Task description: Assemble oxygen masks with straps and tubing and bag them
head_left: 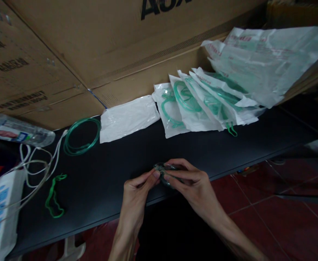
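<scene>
My left hand (138, 193) pinches the left side of a small clear, greenish oxygen mask (166, 178) with thumb and fingertips. On its other side my right hand (195, 185) is closed around the same mask, fingers over its top. The mask is just above the table's front edge, and much of it is hidden behind my fingers. A green elastic strap (52, 199) lies loose on the table to the left. Farther back rests a coil of green tubing (82, 137), beside a flat white packet (129, 117).
Several clear-and-white packets (187, 101) with green tubing overlap along the back right, below larger bags (262, 61). Cardboard boxes (93, 43) wall off the back. A plastic bottle (20, 130), white cables (43, 166) and a power strip (3, 214) occupy the left of the dark table (101, 185).
</scene>
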Demonstrator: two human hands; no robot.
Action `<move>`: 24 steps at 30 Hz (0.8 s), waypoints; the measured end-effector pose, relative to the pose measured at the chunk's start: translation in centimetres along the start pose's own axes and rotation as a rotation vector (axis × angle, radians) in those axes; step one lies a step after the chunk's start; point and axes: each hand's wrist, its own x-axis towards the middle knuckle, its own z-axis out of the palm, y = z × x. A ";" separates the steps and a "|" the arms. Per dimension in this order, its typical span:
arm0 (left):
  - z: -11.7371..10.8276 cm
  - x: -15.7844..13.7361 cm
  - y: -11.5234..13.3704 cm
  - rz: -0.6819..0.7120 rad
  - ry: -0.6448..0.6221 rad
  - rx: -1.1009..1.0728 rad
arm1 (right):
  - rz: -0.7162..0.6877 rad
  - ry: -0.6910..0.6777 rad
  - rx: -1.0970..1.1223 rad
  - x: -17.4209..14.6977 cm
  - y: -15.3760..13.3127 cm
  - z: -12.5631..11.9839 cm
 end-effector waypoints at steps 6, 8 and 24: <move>-0.1 -0.1 0.4 -0.015 0.002 0.035 | 0.067 -0.065 0.037 0.2 -0.3 -0.4; -0.2 -0.1 0.5 -0.031 -0.001 0.032 | 0.044 -0.069 0.002 0.2 -0.4 -0.5; 0.2 -0.7 0.5 0.049 0.057 0.066 | 0.336 -0.055 0.435 0.2 -1.2 -0.2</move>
